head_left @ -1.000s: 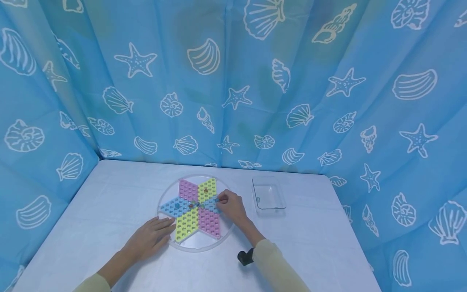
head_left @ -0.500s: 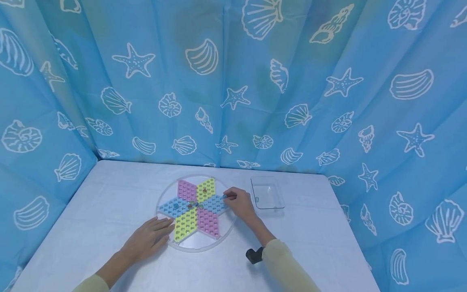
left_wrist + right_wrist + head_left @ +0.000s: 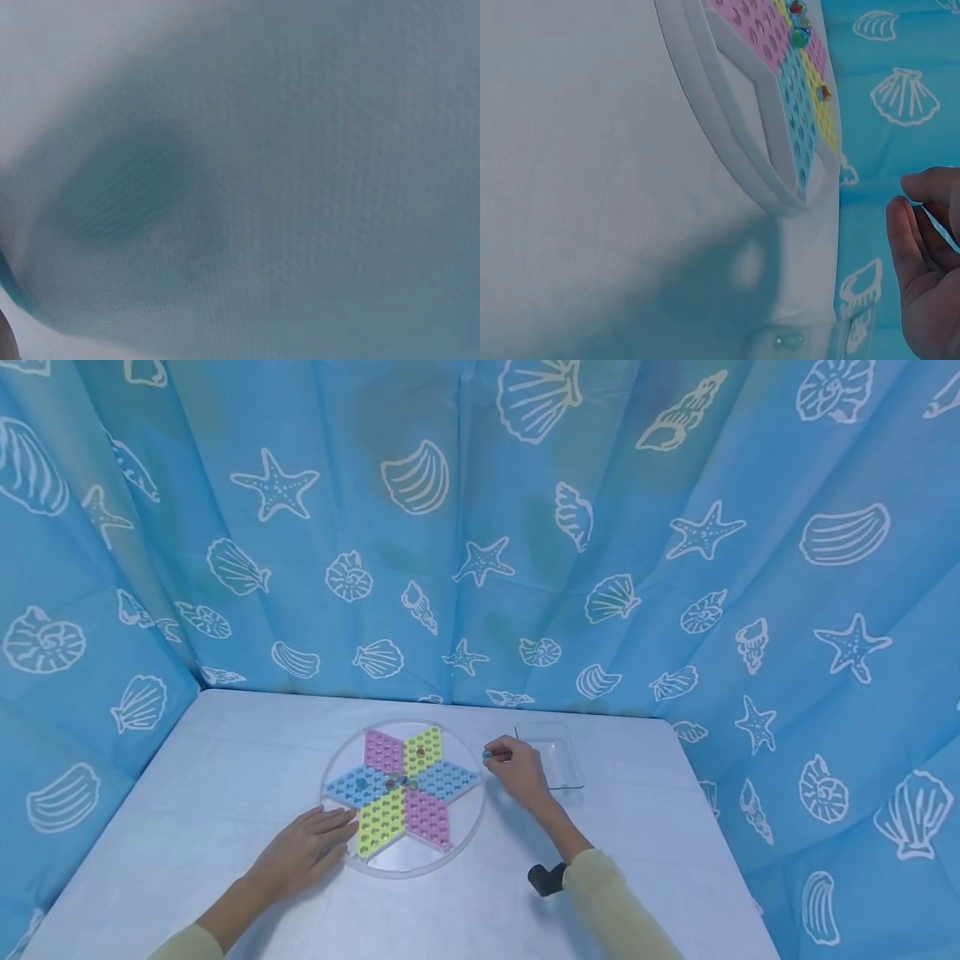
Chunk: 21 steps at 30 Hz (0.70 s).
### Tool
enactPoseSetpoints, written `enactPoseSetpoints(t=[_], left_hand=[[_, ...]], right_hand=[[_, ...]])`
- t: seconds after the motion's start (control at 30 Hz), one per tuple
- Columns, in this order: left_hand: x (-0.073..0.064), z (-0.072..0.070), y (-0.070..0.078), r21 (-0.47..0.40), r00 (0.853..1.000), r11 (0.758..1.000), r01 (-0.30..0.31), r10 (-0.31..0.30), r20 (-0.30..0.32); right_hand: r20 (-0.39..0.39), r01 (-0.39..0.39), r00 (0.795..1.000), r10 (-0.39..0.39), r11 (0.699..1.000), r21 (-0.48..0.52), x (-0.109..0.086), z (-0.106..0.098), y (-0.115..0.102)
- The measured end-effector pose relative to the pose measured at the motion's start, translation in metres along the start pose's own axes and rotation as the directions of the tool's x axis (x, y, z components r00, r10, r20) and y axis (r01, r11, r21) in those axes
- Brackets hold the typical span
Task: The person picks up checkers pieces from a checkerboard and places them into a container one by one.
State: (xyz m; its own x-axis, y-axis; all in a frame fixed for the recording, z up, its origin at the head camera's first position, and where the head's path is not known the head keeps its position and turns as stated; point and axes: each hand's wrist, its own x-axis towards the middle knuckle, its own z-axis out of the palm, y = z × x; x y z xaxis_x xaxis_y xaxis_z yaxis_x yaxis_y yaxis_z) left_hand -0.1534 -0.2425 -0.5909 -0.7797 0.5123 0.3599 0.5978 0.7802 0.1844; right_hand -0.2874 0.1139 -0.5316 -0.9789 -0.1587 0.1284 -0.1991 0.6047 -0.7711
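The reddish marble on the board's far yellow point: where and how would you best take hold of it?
Pinch the marble by opposite sides, probably coming from above: it is round, its top stands proud of the board, and no other marble sits right beside it.

High head view, facing forward-down, wrist views closer (left blurred), board (image 3: 402, 807) common to head and right wrist
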Motion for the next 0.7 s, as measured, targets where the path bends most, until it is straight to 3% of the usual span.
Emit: enactPoseSetpoints(t=[0.47,0.7], left_hand=[[-0.001,0.004,-0.003,0.003,1.0,1.0,-0.019,0.019,-0.02],[-0.001,0.004,-0.003,0.004,1.0,1.0,-0.02,0.02,-0.018]], right_hand=[[-0.054,0.024,0.998,-0.024,1.0,-0.007,0.009,-0.034,0.021],[-0.059,-0.01,0.998,0.008,0.999,-0.042,0.012,-0.047,0.032]])
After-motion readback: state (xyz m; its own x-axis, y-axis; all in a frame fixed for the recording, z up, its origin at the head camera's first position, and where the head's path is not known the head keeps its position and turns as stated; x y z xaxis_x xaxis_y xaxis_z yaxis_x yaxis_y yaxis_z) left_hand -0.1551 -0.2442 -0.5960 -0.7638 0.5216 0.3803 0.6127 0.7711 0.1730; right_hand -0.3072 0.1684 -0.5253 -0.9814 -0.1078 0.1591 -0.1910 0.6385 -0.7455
